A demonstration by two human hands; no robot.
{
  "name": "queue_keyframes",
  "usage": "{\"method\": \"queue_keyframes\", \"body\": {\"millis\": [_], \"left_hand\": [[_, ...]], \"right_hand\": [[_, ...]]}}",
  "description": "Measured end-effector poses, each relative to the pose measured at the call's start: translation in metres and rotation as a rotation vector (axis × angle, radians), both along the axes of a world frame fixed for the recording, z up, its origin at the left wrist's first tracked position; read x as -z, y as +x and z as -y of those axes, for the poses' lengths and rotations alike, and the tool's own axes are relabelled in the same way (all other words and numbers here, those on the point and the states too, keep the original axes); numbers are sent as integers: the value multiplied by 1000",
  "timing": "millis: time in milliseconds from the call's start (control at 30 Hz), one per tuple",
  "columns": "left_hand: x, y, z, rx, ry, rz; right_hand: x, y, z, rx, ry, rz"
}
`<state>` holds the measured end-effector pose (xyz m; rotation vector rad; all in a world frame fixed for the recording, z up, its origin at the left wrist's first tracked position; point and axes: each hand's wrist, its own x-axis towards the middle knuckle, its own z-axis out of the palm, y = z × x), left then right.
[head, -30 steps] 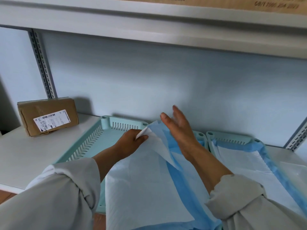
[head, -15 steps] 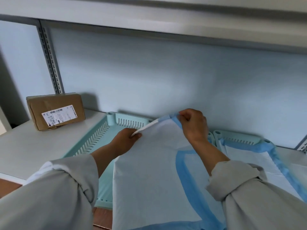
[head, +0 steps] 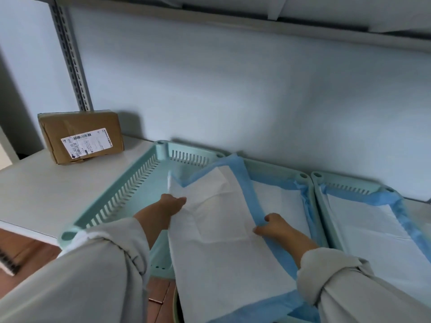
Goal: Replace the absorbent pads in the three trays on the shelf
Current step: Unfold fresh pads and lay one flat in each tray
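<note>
Left hand (head: 171, 202) and right hand (head: 271, 226) pinch a white, blue-bordered quilted pad (head: 224, 241) over slotted mint plastic tray (head: 130, 194); cardboard box (head: 80, 136) label unreadable.

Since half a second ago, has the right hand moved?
Yes. The right hand has come down and toward the person, from the middle tray's far rim to partway along the pad's blue right edge.

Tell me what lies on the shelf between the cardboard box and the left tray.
Nothing: in the head view the white shelf is bare between the cardboard box and the left tray.
</note>
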<state>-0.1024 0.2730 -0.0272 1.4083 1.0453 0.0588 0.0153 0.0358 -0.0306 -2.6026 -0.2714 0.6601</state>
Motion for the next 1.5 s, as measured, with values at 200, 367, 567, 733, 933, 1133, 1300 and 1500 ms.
{"method": "queue_keyframes", "body": {"millis": [200, 367, 567, 733, 933, 1133, 1300, 1500], "left_hand": [[-14, 0, 21, 26, 153, -56], [-7, -19, 29, -19, 123, -79], [-2, -32, 42, -79, 161, -54], [-4, -33, 46, -37, 231, -79], [-3, -27, 47, -51, 287, -101], [-6, -29, 51, -55, 202, -108], [-6, -31, 48, -79, 246, -79], [-19, -45, 58, -71, 52, 2]], "right_hand": [[12, 1, 12, 22, 2, 85], [24, 2, 31, 81, 15, 113], [25, 3, 35, 72, 64, 163], [28, 5, 36, 92, 183, 190], [31, 5, 37, 111, 268, 81], [29, 11, 47, 163, 201, 200], [23, 13, 48, 120, 217, 64], [16, 5, 48, 119, 241, -20]]}}
